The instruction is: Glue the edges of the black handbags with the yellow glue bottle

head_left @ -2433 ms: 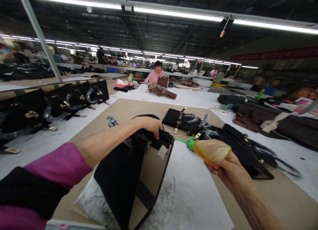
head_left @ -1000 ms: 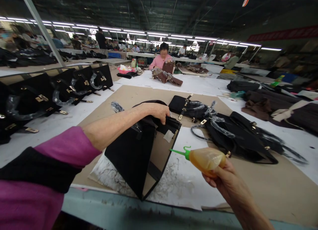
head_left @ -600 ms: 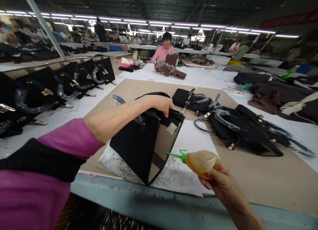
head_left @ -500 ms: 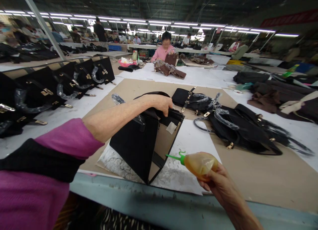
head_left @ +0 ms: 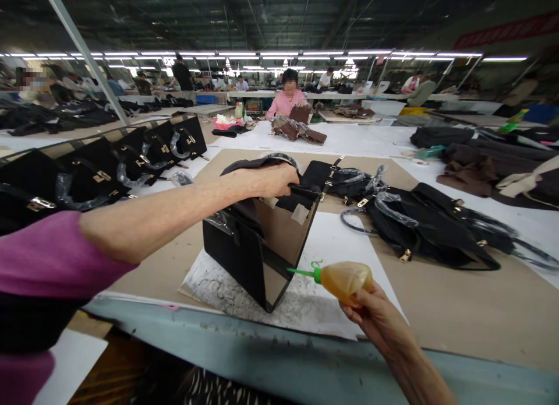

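Clasping a bottle (head_left: 346,277) of amber liquid (head_left: 336,282), the right hand (head_left: 371,312) faces a bag (head_left: 236,256) the left hand (head_left: 282,180) grips.

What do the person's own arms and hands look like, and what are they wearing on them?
The left arm wears a purple-pink sleeve with a wide black band, ending near the elbow. No sleeve shows on the visible part of the right arm. Left hand and right hand wear no gloves.
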`<action>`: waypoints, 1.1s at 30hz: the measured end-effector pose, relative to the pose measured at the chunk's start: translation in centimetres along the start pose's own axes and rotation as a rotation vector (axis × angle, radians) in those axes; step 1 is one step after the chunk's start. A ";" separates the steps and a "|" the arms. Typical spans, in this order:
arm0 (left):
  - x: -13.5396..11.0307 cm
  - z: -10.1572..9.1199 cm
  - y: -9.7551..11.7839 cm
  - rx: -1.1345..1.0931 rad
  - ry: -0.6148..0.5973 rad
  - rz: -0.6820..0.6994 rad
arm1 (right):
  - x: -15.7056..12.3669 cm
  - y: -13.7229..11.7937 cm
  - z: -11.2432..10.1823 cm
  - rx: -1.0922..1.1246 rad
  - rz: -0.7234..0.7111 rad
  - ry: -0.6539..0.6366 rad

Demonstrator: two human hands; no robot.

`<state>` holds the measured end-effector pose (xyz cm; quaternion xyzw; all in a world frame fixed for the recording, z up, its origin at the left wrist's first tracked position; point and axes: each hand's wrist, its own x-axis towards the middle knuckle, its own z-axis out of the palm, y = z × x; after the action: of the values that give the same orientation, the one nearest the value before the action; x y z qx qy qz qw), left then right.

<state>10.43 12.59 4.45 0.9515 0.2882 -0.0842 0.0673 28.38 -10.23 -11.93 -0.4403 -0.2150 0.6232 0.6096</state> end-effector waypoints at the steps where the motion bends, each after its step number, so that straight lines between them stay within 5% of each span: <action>1: -0.3 -0.3 -0.3 0.030 0.041 -0.014 | 0.4 -0.3 0.1 0.028 -0.021 0.001; 5: -1.5 -1.3 -0.5 0.238 0.175 -0.105 | 2.1 -1.4 0.3 0.089 -0.083 0.005; 8: -2.4 -1.2 1.0 0.378 0.168 -0.105 | 3.3 -1.9 0.1 0.071 -0.098 0.043; 14: -2.7 2.5 4.0 0.507 0.184 -0.085 | 5.2 -1.5 -1.8 0.014 -0.128 0.010; 18: -2.3 5.0 3.8 0.477 0.302 -0.079 | 6.4 -1.2 -2.5 -0.022 -0.133 -0.007; 33: -3.6 8.3 2.2 0.338 0.323 -0.086 | 9.0 0.3 -2.6 -0.027 -0.084 0.030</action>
<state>7.74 7.38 -2.74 0.9372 0.3173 0.0192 -0.1433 31.52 -2.42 -16.17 -0.4482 -0.2327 0.5874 0.6324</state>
